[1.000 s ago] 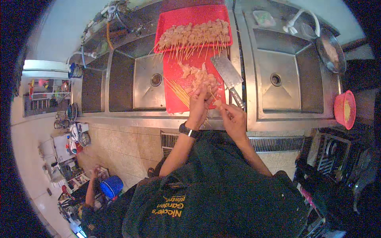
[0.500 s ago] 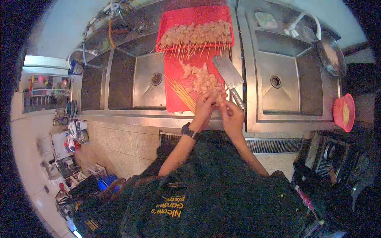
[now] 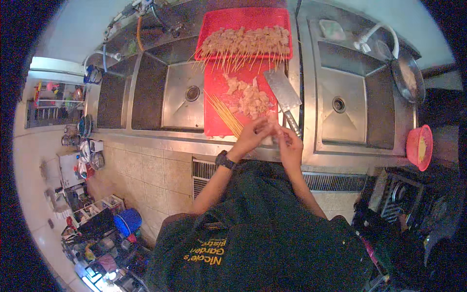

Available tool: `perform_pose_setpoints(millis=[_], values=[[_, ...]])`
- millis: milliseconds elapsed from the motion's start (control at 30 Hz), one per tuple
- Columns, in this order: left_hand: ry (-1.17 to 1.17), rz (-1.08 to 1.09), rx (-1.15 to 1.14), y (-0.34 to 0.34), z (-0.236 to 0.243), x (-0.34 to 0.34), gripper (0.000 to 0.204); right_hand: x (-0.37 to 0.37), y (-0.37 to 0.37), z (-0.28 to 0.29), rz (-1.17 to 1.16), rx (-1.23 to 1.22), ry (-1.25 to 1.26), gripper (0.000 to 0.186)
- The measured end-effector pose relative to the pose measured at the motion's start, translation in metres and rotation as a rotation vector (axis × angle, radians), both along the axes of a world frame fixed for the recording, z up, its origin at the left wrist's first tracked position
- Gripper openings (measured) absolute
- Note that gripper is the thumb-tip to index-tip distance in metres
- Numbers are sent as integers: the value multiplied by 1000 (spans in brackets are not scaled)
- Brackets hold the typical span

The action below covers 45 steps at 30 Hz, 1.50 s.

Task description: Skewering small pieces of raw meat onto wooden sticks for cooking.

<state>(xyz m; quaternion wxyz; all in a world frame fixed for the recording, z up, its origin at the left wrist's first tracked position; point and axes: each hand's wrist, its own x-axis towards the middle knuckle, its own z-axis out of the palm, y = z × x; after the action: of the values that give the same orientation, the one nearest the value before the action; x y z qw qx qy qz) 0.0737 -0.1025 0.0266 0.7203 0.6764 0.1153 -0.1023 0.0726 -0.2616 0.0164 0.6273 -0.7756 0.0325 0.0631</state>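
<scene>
My left hand [image 3: 250, 136] pinches a pale piece of meat [image 3: 271, 125] at the front right of the red cutting board [image 3: 214, 75]. Close beside it, my right hand [image 3: 291, 146] has its fingers closed at the same piece; a skewer there is too small to make out. Cut meat [image 3: 248, 97] lies heaped on the board, with loose bamboo skewers [image 3: 221, 109] to its left and a cleaver [image 3: 284, 90] to its right, handle toward me. Behind the board, a red tray [image 3: 243, 17] holds many skewered meat pieces [image 3: 243, 39] in rows, sticks pointing at me.
Steel sinks [image 3: 340, 124] flank the board, each with taps. At the right stand a dark pan [image 3: 408, 85] and a pink bowl [image 3: 419, 148]. A blue bucket [image 3: 127, 221] and cluttered shelves are at the lower left.
My left hand has come down and left, away from the meat pile, and stays pinched with my right hand. The co-worker at lower left has moved out of sight.
</scene>
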Motion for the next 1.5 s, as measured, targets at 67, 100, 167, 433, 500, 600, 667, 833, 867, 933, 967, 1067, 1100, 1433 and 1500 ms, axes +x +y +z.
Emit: perform_pose_setpoints(millis=[67, 100, 167, 433, 500, 600, 667, 833, 867, 933, 967, 1067, 1100, 1433, 1500], values=[[-99, 33, 107, 14, -19, 4, 34, 4, -7, -2, 20, -53, -6, 23], [-159, 62, 394, 24, -25, 12, 31, 5, -12, -9, 8, -59, 30, 22], [-218, 97, 684, 39, -34, 21, 29, 4, -16, -18, 3, -62, 65, 22], [-236, 40, 875, 70, -62, 38, 19, 3, -8, -10, 54, -106, -16, 22], [-184, 24, 802, 70, -52, 43, 22, 6, -9, -13, 54, -121, -51, 21], [-123, -55, 881, 66, -27, 51, 27, 9, -13, -15, 51, -150, -94, 19], [-123, -111, 1035, 66, -23, 56, 29, 10, -14, -10, 50, -163, -112, 19], [-369, 57, 1173, 72, -66, 83, 31, -2, -13, -23, 52, -203, -43, 17], [-371, 55, 1167, 74, -84, 86, 27, -3, -15, -32, 65, -118, -63, 17], [-378, 52, 1158, 74, -82, 92, 23, -4, -14, -13, 72, -202, -66, 18], [-249, -47, 1075, 67, -67, 99, 26, -2, -19, -15, 55, -244, -121, 19], [-226, -88, 865, 71, -57, 86, 29, 1, -24, -19, 0, -132, -138, 19], [-331, -46, 733, 75, -57, 80, 29, 2, -24, -15, 6, -129, -147, 19], [-32, 409, -610, 40, 45, 55, 35, 45, 0, 42, 108, -179, -190, 18], [-362, 159, 213, 58, 6, 65, 43, 59, 4, 62, 130, -172, -217, 22]])
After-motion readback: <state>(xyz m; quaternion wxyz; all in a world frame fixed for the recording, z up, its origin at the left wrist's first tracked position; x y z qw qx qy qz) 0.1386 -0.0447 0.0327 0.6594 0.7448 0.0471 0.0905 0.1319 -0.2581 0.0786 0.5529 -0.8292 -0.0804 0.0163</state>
